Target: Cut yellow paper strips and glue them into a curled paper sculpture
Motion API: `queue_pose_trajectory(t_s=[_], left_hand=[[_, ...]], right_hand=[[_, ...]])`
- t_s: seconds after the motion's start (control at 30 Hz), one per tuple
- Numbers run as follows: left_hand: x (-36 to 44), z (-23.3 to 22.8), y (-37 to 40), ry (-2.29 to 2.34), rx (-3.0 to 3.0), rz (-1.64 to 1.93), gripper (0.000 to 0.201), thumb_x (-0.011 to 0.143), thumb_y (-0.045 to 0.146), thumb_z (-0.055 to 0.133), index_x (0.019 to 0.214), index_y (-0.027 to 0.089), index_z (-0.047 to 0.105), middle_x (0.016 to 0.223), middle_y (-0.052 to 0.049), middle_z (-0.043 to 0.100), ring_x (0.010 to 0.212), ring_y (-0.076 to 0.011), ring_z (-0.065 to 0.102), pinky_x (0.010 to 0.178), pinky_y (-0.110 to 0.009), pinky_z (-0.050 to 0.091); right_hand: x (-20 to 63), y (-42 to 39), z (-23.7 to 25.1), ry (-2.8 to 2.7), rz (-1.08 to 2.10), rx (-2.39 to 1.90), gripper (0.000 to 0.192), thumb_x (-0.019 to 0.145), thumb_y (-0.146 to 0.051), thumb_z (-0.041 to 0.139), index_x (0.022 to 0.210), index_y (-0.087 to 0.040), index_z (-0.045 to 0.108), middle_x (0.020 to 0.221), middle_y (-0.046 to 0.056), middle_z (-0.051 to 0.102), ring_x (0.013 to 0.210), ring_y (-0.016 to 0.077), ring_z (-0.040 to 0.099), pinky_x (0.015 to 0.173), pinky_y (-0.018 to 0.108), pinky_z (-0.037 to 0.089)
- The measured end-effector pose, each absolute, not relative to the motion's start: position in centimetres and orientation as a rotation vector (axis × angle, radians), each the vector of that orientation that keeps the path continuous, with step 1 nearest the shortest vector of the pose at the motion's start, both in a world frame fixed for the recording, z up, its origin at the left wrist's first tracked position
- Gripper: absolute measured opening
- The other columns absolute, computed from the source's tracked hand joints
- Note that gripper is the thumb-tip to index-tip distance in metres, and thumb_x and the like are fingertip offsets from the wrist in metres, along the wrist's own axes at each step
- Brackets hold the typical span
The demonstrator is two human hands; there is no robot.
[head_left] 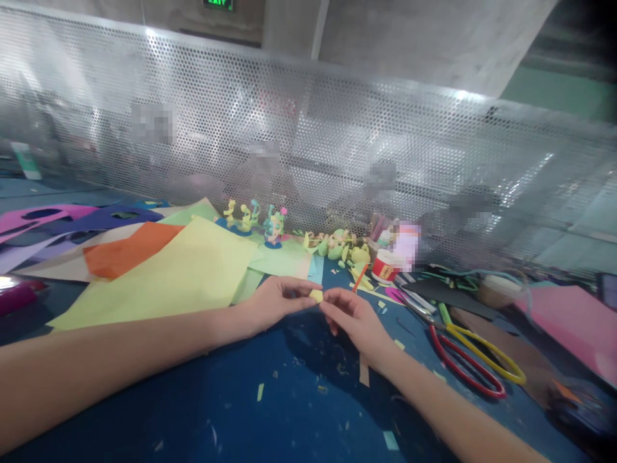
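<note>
A small yellow paper piece (pixel 315 295) is pinched between the thumb and fingers of my left hand (pixel 277 301). My right hand (pixel 353 319) meets it from the right, its thumb and fingertips closed together at the piece's edge. Both hands hover above the blue table (pixel 231 399). A thin orange strip (pixel 359 279) sticks up just behind my right hand. To the right lie scissors (pixel 470 360) with one red and one yellow handle loop. Large yellow paper (pixel 164 276) spreads out behind my left forearm.
Several small paper figures (pixel 274 228) stand on blue bases at the back. Beside them are curled yellow paper shapes (pixel 342 244) and a red-and-white tub (pixel 384 267). Pink paper (pixel 573 325) lies right, orange paper (pixel 130 249) left. A perforated metal screen (pixel 308 128) borders the table; paper scraps dot its surface.
</note>
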State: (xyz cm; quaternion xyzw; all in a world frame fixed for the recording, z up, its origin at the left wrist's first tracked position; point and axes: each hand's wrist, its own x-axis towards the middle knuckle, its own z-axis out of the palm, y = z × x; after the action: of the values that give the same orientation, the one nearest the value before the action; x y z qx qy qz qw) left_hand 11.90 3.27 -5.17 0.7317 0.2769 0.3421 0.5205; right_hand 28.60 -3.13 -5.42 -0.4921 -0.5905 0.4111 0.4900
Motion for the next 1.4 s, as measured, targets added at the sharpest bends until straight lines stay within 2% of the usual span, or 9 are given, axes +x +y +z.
queue_pose_trajectory(t_s=[0.23, 0.43, 0.57, 0.67, 0.83, 1.03, 1.27, 1.4], left_hand=[[11.67, -5.17, 3.23, 0.653, 1.834, 0.801, 0.035, 0.071, 0.039, 0.061, 0.101, 0.022, 0.064, 0.077, 0.0, 0.062, 0.07, -0.0131, 0.053, 0.068, -0.024, 0.04], [11.64, -4.97, 2.92, 0.686, 1.95, 0.835, 0.031, 0.071, 0.038, 0.06, 0.098, 0.025, 0.066, 0.077, 0.0, 0.062, 0.071, -0.0138, 0.052, 0.067, -0.024, 0.04], [11.67, -4.98, 3.0, 0.674, 1.915, 0.815, 0.032, 0.071, 0.038, 0.06, 0.098, 0.022, 0.066, 0.075, 0.0, 0.062, 0.069, -0.013, 0.052, 0.066, -0.024, 0.04], [11.72, -5.19, 3.24, 0.654, 1.828, 0.792, 0.035, 0.07, 0.039, 0.061, 0.099, 0.02, 0.065, 0.075, 0.0, 0.062, 0.067, -0.0121, 0.053, 0.067, -0.024, 0.04], [11.82, -5.51, 3.57, 0.656, 1.739, 0.802, 0.037, 0.069, 0.04, 0.063, 0.1, 0.02, 0.065, 0.078, -0.001, 0.062, 0.072, -0.0126, 0.054, 0.071, -0.024, 0.041], [11.78, -5.34, 3.41, 0.639, 1.786, 0.802, 0.036, 0.07, 0.04, 0.062, 0.099, 0.02, 0.065, 0.074, 0.0, 0.06, 0.067, -0.0118, 0.054, 0.066, -0.023, 0.041], [11.78, -5.22, 3.37, 0.618, 1.722, 0.829, 0.032, 0.071, 0.036, 0.062, 0.097, 0.019, 0.064, 0.094, -0.004, 0.064, 0.087, -0.0162, 0.057, 0.081, -0.028, 0.042], [11.8, -5.37, 3.51, 0.629, 1.711, 0.836, 0.029, 0.07, 0.036, 0.063, 0.092, 0.018, 0.065, 0.089, -0.004, 0.066, 0.084, -0.0161, 0.058, 0.08, -0.028, 0.043]], right_hand=[[28.72, -2.98, -5.69, -1.457, 0.968, -1.227, 0.02, 0.075, -0.037, 0.058, 0.078, -0.018, 0.055, 0.056, -0.006, 0.046, 0.046, 0.0064, 0.041, 0.046, 0.02, 0.035], [28.73, -3.01, -5.71, -1.499, 0.941, -1.258, 0.021, 0.075, -0.036, 0.058, 0.071, -0.018, 0.05, 0.053, -0.007, 0.046, 0.045, 0.0067, 0.041, 0.046, 0.02, 0.033], [28.72, -2.97, -5.59, -1.518, 0.937, -1.279, 0.021, 0.075, -0.036, 0.058, 0.069, -0.018, 0.05, 0.053, -0.007, 0.046, 0.044, 0.0063, 0.041, 0.046, 0.02, 0.033], [28.7, -2.96, -5.56, -1.495, 0.957, -1.278, 0.021, 0.074, -0.037, 0.059, 0.072, -0.017, 0.054, 0.053, -0.006, 0.046, 0.045, 0.0062, 0.041, 0.046, 0.02, 0.034], [28.78, -3.05, -5.76, -1.402, 0.983, -1.238, 0.025, 0.074, -0.039, 0.058, 0.083, -0.016, 0.059, 0.066, -0.001, 0.056, 0.049, 0.0076, 0.045, 0.046, 0.021, 0.038], [28.7, -2.91, -5.75, -1.448, 0.935, -1.266, 0.022, 0.073, -0.037, 0.06, 0.079, -0.017, 0.057, 0.057, -0.005, 0.049, 0.046, 0.007, 0.043, 0.047, 0.021, 0.036], [28.63, -2.94, -5.6, -1.443, 0.91, -1.257, 0.022, 0.073, -0.038, 0.058, 0.078, -0.017, 0.056, 0.057, -0.004, 0.049, 0.046, 0.0071, 0.042, 0.047, 0.021, 0.036], [28.56, -2.99, -5.5, -1.442, 0.922, -1.279, 0.024, 0.071, -0.04, 0.06, 0.078, -0.017, 0.057, 0.057, -0.004, 0.049, 0.047, 0.0078, 0.043, 0.047, 0.021, 0.036]])
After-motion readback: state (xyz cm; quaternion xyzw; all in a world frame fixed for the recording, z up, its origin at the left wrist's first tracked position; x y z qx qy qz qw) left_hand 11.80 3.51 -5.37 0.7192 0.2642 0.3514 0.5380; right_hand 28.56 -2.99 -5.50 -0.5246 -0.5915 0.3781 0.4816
